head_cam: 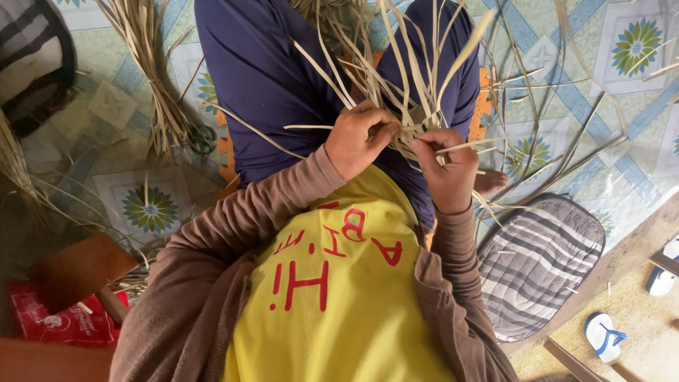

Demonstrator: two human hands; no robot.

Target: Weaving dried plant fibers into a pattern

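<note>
A small woven piece of pale straw strips [414,131] rests on my lap, with many loose strip ends fanning up and outward. My left hand [357,138] pinches the strips at the left side of the weave, fingers closed on them. My right hand [449,166] grips the weave's right edge and holds a single strip between thumb and finger. Both hands touch the weave, close together over my dark blue trousers [269,78]. The woven centre is partly hidden by my fingers.
A tied bundle of straw [159,85] lies on the patterned tile floor at the left. Loose strips [566,148] scatter to the right. A striped cushion [537,262] sits at lower right, sandals [605,336] beyond it. A red packet [64,322] lies lower left.
</note>
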